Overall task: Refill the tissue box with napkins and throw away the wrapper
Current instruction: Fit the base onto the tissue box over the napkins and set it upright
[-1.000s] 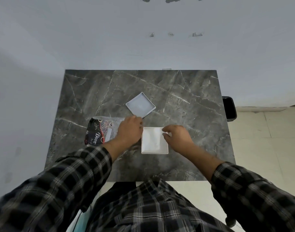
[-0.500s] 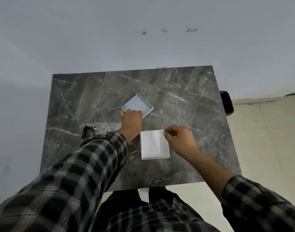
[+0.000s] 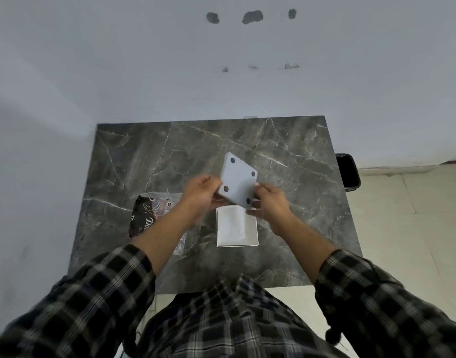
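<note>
A grey square box panel (image 3: 238, 182) with dark round feet at its corners is lifted above the marble table (image 3: 149, 156), tilted, its underside facing me. My left hand (image 3: 202, 193) grips its left edge and my right hand (image 3: 269, 202) grips its right edge. Just below it, on the table, lies the white tissue box (image 3: 236, 227), open side up, with white napkins inside. The black printed wrapper (image 3: 147, 214) lies flat on the table left of the box, partly under my left forearm.
A black bin (image 3: 347, 173) stands on the floor just past the table's right edge. A grey wall runs behind the table and along its left side. Pale floor tiles lie to the right.
My left hand picked the grey panel up off the table and turned it over. My right hand left the white box and took the panel's right edge.
</note>
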